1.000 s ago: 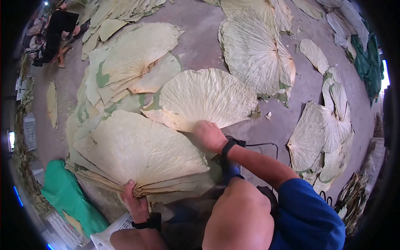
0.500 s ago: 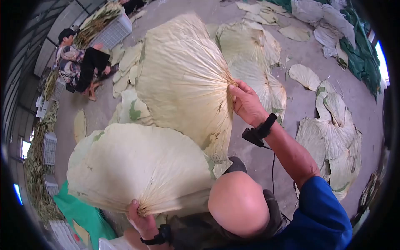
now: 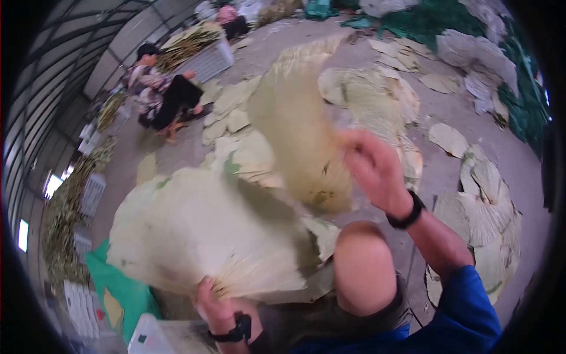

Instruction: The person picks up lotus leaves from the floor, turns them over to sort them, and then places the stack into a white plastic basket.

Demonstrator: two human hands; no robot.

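My left hand (image 3: 213, 307) pinches the gathered base of a large, pale dried lotus leaf (image 3: 188, 224), which fans out above the thumb over my lap. My right hand (image 3: 377, 171) is closed at the edge of another dried lotus leaf (image 3: 300, 130); hand and leaf are smeared by motion. This second leaf hangs upright, seen nearly edge-on, beyond the first. Its lower edge shows brown spots. Flat piles of dried leaves (image 3: 377, 97) lie on the floor behind my right hand, and another pile (image 3: 483, 218) lies to the right.
A person (image 3: 159, 88) sits low at the upper left beside a white crate (image 3: 215, 62) of folded leaves. Farther back is another person (image 3: 230, 20). Green cloth (image 3: 127, 289) and a white plastic container (image 3: 156, 333) are at lower left. White sacks (image 3: 477, 53) lie at upper right.
The leaf in my right hand has swung from broad and face-on to narrow and edge-on. My right hand has moved right and down. The left hand keeps its leaf; the view has shifted.
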